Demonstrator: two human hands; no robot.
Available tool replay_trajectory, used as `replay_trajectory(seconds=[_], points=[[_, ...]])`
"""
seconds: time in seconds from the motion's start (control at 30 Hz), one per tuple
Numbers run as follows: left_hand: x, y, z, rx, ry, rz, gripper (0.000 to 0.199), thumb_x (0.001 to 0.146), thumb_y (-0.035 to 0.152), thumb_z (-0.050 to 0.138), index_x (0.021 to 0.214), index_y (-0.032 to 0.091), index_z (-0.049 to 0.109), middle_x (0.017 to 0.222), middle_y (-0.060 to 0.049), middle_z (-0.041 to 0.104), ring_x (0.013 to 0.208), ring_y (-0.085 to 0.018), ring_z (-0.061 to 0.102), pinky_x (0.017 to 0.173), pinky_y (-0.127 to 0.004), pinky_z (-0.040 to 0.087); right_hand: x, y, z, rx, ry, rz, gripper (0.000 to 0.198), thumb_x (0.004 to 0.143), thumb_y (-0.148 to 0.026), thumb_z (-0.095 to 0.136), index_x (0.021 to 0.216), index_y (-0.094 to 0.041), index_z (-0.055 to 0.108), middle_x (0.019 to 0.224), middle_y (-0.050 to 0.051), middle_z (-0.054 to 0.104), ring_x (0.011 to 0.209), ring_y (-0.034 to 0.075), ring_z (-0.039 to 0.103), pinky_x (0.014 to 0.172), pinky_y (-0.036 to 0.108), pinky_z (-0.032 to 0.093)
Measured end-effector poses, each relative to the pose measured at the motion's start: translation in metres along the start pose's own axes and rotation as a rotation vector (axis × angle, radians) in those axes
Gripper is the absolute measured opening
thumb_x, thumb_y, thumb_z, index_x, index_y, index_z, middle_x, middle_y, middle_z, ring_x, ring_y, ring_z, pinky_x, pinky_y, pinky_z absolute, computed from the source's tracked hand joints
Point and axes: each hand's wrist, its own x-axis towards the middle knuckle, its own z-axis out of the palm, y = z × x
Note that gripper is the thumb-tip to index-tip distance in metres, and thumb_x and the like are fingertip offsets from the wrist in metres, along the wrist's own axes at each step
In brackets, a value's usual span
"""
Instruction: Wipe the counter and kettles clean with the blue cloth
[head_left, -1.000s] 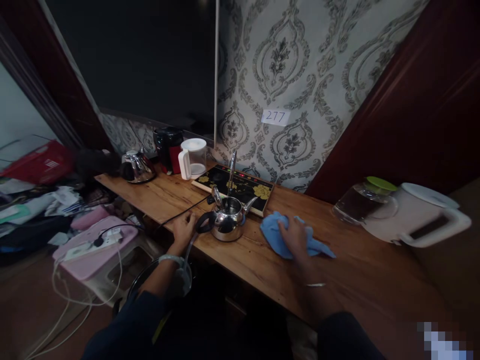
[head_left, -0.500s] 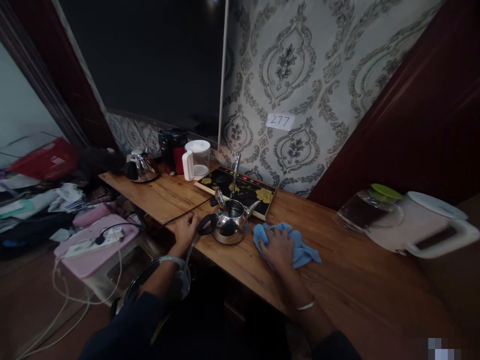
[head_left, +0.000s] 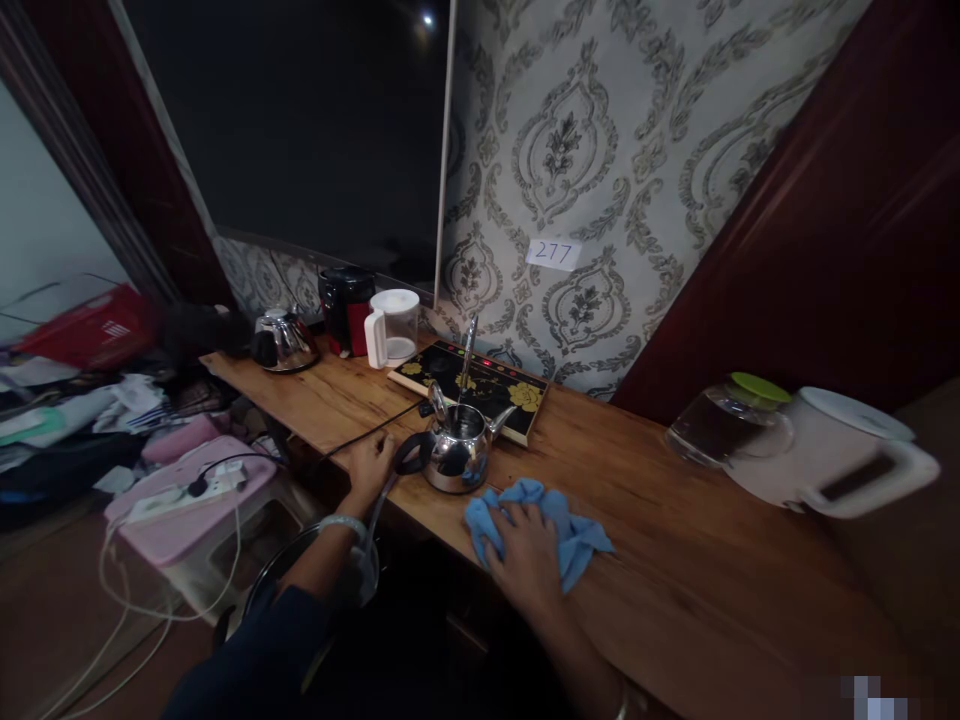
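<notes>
My right hand (head_left: 529,550) presses down on a crumpled blue cloth (head_left: 581,535) at the front of the wooden table, its fingers bent over the fabric. Left of the cloth stands a shiny metal kettle (head_left: 459,462) with no lid on its opening, its black handle turned to the left and its spout to the right. Near that handle, my left hand (head_left: 370,462) rests at the table edge with curled fingers. Whether it grips anything is hidden. A clear tube (head_left: 381,505) hangs beside it.
Behind the kettle lies a black tea stove panel (head_left: 495,380) with gold flowers and a curved metal spout (head_left: 468,350). A clear jug (head_left: 397,325) and another metal kettle (head_left: 283,342) stand farther left. At right are a glass pot (head_left: 724,425) and a white pitcher (head_left: 817,450).
My right hand has slid the blue cloth left and toward me, closer to the table's front edge. The left hand and the kettle stay in place.
</notes>
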Motion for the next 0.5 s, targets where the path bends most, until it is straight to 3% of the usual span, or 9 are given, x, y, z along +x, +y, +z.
replay_trajectory(seconds=[0.1, 0.27, 0.5], points=[[0.0, 0.0, 0.0, -0.004, -0.006, 0.0, 0.036, 0.086, 0.042, 0.045, 0.061, 0.02, 0.058, 0.057, -0.001, 0.055, 0.061, -0.017, 0.053, 0.059, -0.026, 0.038, -0.006, 0.005, -0.001, 0.071, -0.036, -0.101, 0.035, 0.089, -0.031, 0.059, 0.123, -0.03, 0.068, 0.132, 0.006, 0.065, 0.114, 0.032, 0.054, 0.091, 0.045, 0.04], [0.001, 0.0, -0.001, -0.009, -0.011, -0.004, 0.036, 0.086, 0.043, 0.045, 0.064, 0.019, 0.06, 0.059, -0.001, 0.058, 0.064, -0.018, 0.055, 0.061, -0.026, 0.04, -0.014, 0.039, -0.008, 0.086, -0.091, -0.227, 0.043, 0.086, -0.026, 0.058, 0.127, -0.036, 0.066, 0.134, -0.001, 0.064, 0.117, 0.03, 0.056, 0.098, 0.041, 0.04], [0.0, 0.001, -0.001, -0.018, -0.017, -0.024, 0.037, 0.086, 0.044, 0.045, 0.061, 0.02, 0.057, 0.059, -0.001, 0.057, 0.062, -0.017, 0.054, 0.059, -0.025, 0.039, 0.005, 0.11, -0.013, -0.084, -0.071, -0.007, 0.04, 0.09, -0.028, 0.051, 0.127, -0.027, 0.068, 0.133, 0.007, 0.065, 0.12, 0.03, 0.054, 0.098, 0.042, 0.04]])
